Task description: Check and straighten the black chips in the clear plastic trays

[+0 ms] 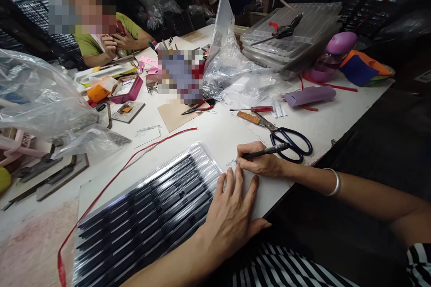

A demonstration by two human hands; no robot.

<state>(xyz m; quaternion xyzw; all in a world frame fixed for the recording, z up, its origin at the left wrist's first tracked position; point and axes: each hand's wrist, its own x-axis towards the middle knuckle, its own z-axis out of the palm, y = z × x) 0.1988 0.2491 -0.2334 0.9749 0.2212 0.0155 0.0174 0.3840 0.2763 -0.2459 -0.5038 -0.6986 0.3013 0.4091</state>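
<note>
My right hand [257, 160] grips a black pen [267, 150], its tip down at a few small handwritten marks [232, 163] on the white surface. Just in front of me, my left hand [232, 204] lies flat with fingers spread, fingertips close to the writing. Beside it rests a clear plastic tray [210, 157] holding several rows of black strip-like parts [148, 215]. Scissors [286, 139] with dark blue handles lie just beyond my right hand.
A red ribbon [128, 161] crosses the tray's left side. Farther back are a red-handled screwdriver [261, 109], pliers [200, 106], a purple case [310, 96], plastic bags [242, 80] and stacked clear trays [289, 31]. Across the table sits a person in a green shirt [129, 24].
</note>
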